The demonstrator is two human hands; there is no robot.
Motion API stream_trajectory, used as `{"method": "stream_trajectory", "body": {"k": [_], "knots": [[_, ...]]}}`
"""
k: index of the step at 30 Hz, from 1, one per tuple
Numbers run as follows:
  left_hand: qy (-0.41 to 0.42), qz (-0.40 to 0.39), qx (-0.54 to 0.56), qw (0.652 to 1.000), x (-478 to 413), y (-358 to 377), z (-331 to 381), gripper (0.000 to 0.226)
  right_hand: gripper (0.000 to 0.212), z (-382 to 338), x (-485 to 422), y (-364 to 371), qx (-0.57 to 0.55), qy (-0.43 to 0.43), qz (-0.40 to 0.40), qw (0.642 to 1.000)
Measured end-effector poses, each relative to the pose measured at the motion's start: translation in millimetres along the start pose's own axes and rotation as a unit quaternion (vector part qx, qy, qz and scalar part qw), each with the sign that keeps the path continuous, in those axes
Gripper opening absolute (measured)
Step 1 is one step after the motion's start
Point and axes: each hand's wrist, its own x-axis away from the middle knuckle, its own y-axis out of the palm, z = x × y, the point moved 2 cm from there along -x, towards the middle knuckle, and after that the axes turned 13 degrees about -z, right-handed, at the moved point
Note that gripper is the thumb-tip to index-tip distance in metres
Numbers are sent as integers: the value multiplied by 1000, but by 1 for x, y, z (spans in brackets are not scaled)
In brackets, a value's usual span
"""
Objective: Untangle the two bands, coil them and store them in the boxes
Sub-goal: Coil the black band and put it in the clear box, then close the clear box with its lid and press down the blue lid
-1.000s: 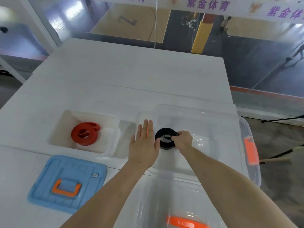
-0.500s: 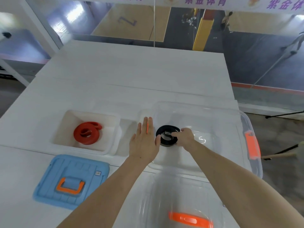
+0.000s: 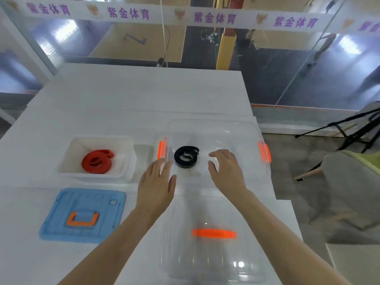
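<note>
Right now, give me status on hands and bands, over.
Left hand and right hand open, holding nothing, either side of black band. Black band coiled in clear box; red band coiled in white box. Blue lid and clear lid off. No obstruction.

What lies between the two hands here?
Head view: the coiled black band lies in the clear box between left hand and right hand, gripped by neither.

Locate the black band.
Head view: the black band lies coiled in the clear box, right of the white box, between the left hand and right hand.
</note>
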Motion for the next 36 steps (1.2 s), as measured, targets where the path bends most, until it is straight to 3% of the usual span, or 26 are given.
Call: {"method": "stream_trajectory", "body": {"k": [2, 6, 10, 14, 18, 22, 27, 36], "knots": [[-3, 1, 1, 1000, 33, 12, 2, 48, 22, 3, 45, -12, 45, -22, 54, 997], [-26, -64, 10, 998, 78, 50, 0, 49, 21, 31, 120, -8, 81, 3, 81, 993], [-75, -161, 35, 984, 103, 98, -9, 54, 28, 82, 174, 33, 66, 116, -10, 991], [-110, -252, 41, 961, 118, 144, -25, 59, 47, 123, 204, 70, 77, 217, -129, 964], [-135, -306, 77, 939, 121, 177, -36, 64, 59, 155, 217, 88, 64, 287, -169, 941], [-142, -342, 126, 920, 117, 195, -38, 66, 59, 174, 221, 97, 31, 334, -187, 923], [-155, -318, 195, 915, 116, 199, -34, 66, 59, 184, 226, 99, -17, 392, -148, 908], [-180, -268, 279, 904, 129, 176, -33, 70, 64, 167, 249, 98, -89, 388, -97, 912]]}}
